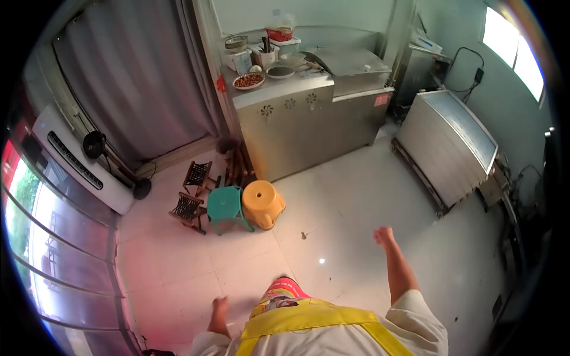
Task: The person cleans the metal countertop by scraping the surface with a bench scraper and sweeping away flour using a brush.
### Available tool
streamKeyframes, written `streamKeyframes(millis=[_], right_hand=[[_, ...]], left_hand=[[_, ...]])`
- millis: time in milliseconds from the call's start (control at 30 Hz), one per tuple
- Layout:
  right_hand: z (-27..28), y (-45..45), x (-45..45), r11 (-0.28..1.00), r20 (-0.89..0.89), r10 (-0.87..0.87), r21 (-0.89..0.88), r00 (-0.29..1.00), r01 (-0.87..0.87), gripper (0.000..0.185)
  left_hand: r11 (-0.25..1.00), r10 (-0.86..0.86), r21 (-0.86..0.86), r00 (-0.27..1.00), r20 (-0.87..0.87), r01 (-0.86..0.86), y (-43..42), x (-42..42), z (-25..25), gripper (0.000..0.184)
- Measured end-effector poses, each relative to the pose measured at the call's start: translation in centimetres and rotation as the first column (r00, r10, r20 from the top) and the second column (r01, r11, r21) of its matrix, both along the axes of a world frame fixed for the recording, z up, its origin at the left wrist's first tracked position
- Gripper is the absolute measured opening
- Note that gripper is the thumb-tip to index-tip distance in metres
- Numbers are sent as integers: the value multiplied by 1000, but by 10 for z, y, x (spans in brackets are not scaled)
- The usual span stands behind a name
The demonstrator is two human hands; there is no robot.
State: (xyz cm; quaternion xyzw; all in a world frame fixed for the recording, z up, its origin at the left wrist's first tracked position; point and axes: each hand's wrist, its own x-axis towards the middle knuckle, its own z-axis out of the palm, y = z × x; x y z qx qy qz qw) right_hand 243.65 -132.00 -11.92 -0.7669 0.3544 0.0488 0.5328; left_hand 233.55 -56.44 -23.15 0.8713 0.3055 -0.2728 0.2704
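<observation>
My left hand [219, 307] hangs low at my side above the tiled floor, touching nothing that I can see. Its fingers point down and are too small and hidden to make out. My right hand [383, 235] is held out forward on the right, its fingers curled into a loose fist with nothing showing in them. I wear a yellow apron [309, 320] with a printed red and yellow front. Nearest ahead are an orange stool [262, 203] and a green stool [225, 204], standing side by side.
Two small folding stools [187, 207] stand left of the green one. Ahead is a steel counter [297, 130] with a bowl of red food [248, 80] and containers. A steel cabinet on wheels [442, 151] stands right. A fan [141, 187] and white air conditioner [83, 160] stand left.
</observation>
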Motion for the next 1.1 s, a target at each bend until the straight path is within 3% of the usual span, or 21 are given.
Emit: streamKeyframes(millis=[33,67,100,133,167,233,300,333,367,400,433,500,533,567,633,733,767,833,867,1000,1100], right_hand=[[19,-5,77,999,95,-45,33,995,42,21],[40,-7,149,994,192,-95,71,977,83,19],[62,-12,213,948,311,-147,314,939,45,19],[80,-16,275,998,305,-4,58,952,-15,16],[84,-27,332,889,439,-147,451,887,-76,11],[111,-36,428,835,488,27,470,873,-288,5],[175,-6,495,986,371,144,26,917,-165,4],[168,-29,549,964,480,264,-111,836,-241,5],[135,-61,611,923,556,386,-243,737,-299,7],[142,-66,656,894,651,417,-165,634,-417,9],[150,-71,700,834,734,423,-86,531,-546,11],[212,-54,747,869,632,460,-177,624,-462,14],[225,-57,784,805,467,569,-486,677,-341,14],[237,-61,820,630,270,594,-742,758,-230,15],[231,-80,903,224,-44,724,-929,689,-294,21],[240,-75,976,467,173,557,-874,813,-134,25],[239,-78,996,395,115,568,-907,815,-147,25],[235,-81,1034,256,17,576,-953,817,-160,26],[242,-78,1041,191,-91,578,-951,811,-242,26],[231,-90,1090,222,-143,607,-914,782,-339,26],[261,-97,1092,416,-102,585,-814,805,-405,30]], left_hand=[[905,368,-219,929,-28,-365,-2,2,22,37],[749,550,-362,825,-130,-556,13,4,10,37],[759,582,-274,804,-124,-591,9,14,7,34],[762,611,-179,783,-117,-622,5,28,2,31],[758,640,-72,760,-111,-649,8,44,3,29],[745,619,-333,785,21,-578,-15,124,-21,31],[645,738,-256,673,-36,-720,-78,212,-7,37],[612,740,-400,673,-15,-682,-114,268,14,41],[834,436,-385,900,19,-396,-125,320,9,41],[939,116,-334,991,71,-85,-137,373,11,42],[946,118,-319,979,167,-59,-156,418,14,39],[923,241,-361,932,269,-134,-194,483,41,35],[874,367,-430,886,284,-225,-211,504,69,32],[811,489,-498,823,289,-307,-226,522,85,30],[747,607,-533,735,302,-397,-226,521,78,24],[540,810,-524,575,111,-659,-248,463,64,32],[627,762,-365,639,103,-688,-264,432,54,35],[351,836,-159,385,-392,-923,-299,401,51,30],[332,853,-213,389,-347,-919,-327,373,43,32],[233,896,-237,303,-324,-943,-407,362,37,30],[319,887,-306,396,-235,-897,-432,407,70,30]])
